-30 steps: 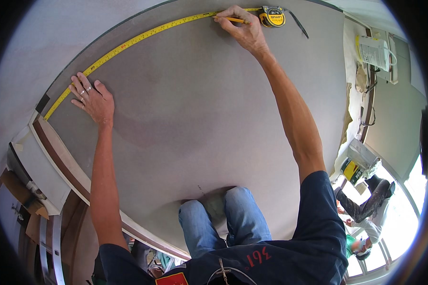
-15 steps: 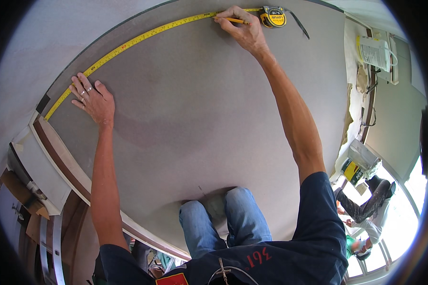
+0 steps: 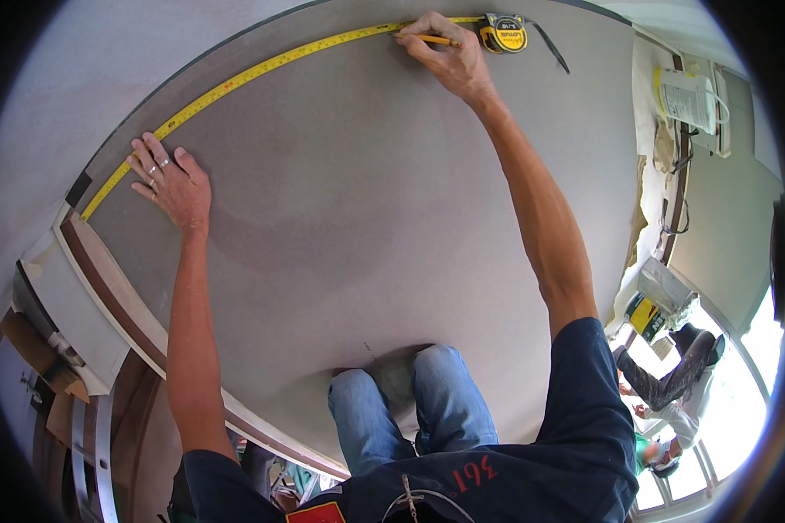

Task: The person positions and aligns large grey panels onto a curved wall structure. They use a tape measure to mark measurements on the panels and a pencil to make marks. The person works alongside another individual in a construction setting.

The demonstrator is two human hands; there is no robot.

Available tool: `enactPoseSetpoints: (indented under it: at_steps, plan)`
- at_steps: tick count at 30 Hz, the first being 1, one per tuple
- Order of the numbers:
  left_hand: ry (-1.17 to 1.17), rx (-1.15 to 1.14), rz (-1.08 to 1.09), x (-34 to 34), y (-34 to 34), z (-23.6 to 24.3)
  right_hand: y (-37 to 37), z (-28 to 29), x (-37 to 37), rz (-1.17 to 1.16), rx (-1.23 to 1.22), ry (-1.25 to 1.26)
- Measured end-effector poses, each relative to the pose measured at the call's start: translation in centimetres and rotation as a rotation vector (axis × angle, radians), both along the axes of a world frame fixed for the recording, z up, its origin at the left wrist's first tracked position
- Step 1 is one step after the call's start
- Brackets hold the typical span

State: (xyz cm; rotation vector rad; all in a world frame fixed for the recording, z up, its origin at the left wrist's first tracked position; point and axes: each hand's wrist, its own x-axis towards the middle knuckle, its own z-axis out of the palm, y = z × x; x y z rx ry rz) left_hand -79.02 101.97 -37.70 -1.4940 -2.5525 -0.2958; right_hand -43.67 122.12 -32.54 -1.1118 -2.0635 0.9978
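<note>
A yellow tape measure blade (image 3: 262, 71) stretches along the far edge of a large grey board (image 3: 358, 192), from its left end to the yellow and black tape case (image 3: 504, 35) at the far right. My left hand (image 3: 176, 183) lies with fingers spread, their tips pressing the blade near its left end. Rings show on its fingers. My right hand (image 3: 452, 57) pinches a yellow pencil (image 3: 433, 39), its tip at the blade's near edge, just left of the case. A black strap (image 3: 549, 48) trails from the case onto the board.
Beyond the right edge stand a white bucket (image 3: 687, 98) and a yellow-black container (image 3: 644, 315). Another person (image 3: 685, 383) is at the lower right. A metal-railed ladder-like frame (image 3: 105, 453) and wood pieces lie at the lower left. My knees (image 3: 449, 383) rest on the board.
Almost nothing differs. The right hand and pencil sit a hair further right, along with the tape case, while the left hand stays in place.
</note>
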Motion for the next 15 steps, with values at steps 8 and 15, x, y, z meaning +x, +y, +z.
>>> enactPoseSetpoints:
  at_steps: [8,15]
  plan:
    - [0.0,0.006,-0.001,0.02,0.05,0.07,-0.07,-0.08,-0.01,-0.009,0.006,-0.01]
    - [0.007,0.004,0.005,0.06,0.08,-0.01,-0.15,0.07,-0.19,-0.009,-0.013,0.019]
